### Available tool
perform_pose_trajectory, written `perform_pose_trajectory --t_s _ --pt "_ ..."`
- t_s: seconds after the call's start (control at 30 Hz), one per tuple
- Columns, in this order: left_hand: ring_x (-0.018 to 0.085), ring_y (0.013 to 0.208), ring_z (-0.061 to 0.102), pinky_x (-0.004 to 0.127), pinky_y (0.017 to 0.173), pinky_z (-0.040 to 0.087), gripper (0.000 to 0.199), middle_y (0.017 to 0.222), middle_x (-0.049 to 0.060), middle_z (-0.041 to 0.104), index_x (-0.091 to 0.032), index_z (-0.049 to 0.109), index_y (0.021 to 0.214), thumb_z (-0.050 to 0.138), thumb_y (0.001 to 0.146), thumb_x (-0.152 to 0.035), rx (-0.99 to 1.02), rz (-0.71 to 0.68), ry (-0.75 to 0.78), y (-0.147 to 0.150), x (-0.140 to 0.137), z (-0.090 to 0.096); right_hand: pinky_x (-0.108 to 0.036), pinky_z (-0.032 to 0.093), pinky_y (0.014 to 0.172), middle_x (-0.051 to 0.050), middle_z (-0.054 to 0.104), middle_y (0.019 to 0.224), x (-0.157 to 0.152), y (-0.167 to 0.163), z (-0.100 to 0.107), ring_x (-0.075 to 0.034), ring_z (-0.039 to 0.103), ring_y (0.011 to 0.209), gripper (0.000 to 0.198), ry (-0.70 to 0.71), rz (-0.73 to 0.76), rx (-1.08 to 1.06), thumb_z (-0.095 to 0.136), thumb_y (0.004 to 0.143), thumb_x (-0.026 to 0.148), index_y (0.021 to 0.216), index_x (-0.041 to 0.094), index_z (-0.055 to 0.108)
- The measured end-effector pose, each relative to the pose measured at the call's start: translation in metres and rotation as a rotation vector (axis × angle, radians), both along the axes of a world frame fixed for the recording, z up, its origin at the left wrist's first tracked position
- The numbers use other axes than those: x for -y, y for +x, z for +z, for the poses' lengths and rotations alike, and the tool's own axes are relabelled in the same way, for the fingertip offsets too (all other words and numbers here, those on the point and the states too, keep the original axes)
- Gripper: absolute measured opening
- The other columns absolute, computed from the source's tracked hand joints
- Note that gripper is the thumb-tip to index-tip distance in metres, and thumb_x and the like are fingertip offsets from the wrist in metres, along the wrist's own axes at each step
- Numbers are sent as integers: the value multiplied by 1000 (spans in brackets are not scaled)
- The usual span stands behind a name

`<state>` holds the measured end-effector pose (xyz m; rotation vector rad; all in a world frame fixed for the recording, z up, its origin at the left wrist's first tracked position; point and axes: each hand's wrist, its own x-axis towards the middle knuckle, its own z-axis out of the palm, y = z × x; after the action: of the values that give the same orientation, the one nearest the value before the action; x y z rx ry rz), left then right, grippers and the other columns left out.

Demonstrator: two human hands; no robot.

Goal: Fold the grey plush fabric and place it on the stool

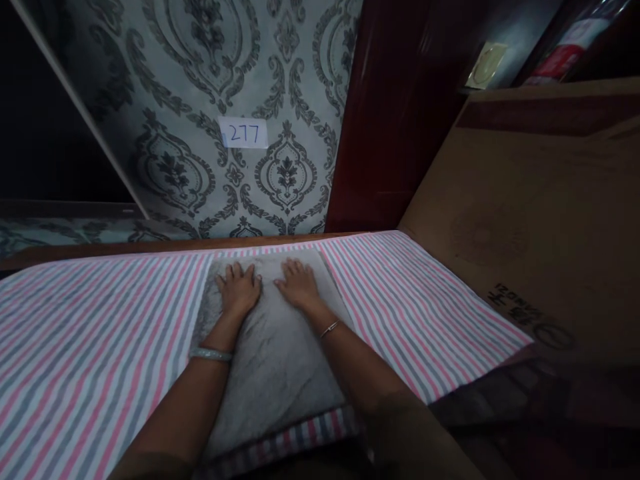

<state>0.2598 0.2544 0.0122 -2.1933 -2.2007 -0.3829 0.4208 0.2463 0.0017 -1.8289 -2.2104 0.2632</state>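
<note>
A grey cloth (285, 353) with a soft, fuzzy-looking surface lies flat, its long side running away from me. My left hand (240, 290) rests palm down on its far left part, fingers spread. On the far right part lies my right hand (299, 283), also flat with its fingers stretched out. Neither hand grips anything. Beneath the grey cloth is a striped cloth (400, 287) in pink, white and grey-blue, spread over a surface whose brown wooden edge shows at the back.
Behind stands a patterned wall with a paper label (244, 133) reading 277. A dark screen (60, 120) is at the upper left. To the right a large cardboard box (540, 220) stands beside the striped cloth, near a dark red panel (380, 120).
</note>
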Motion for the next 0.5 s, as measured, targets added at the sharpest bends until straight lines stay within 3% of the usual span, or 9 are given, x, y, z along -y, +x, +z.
perform_pose_trajectory --t_s 0.13,0.23,0.37,0.5 --pt "39 148 17 69 114 14 62 161 11 27 -21 37 150 22 95 -46 -65 -55 -90 2 -4 0 -49 10 119 -9 9 165 -1 49 -1 -25 7 151 69 -84 -218 8 25 98 50 156 13 20" --pt "35 149 17 68 115 14 63 162 7 26 -21 32 152 20 96 -46 -95 -135 -111 3 -5 0 -49 13 119 -10 6 165 10 66 -3 -25 8 151 71 -133 -280 11 25 98 51 157 13 16" --pt "31 149 21 61 117 16 62 161 6 27 -22 34 152 20 96 -45 -119 -296 -92 4 -3 -2 -49 12 119 -9 8 165 26 75 -1 -22 8 151 68 -171 -292 52 22 99 48 158 14 13" --pt "30 149 21 61 117 14 60 160 9 30 -22 34 151 23 95 -42 -94 -361 -155 3 -4 4 -53 12 118 -12 11 164 39 63 13 -25 9 151 65 -148 -292 75 24 99 41 156 10 19"
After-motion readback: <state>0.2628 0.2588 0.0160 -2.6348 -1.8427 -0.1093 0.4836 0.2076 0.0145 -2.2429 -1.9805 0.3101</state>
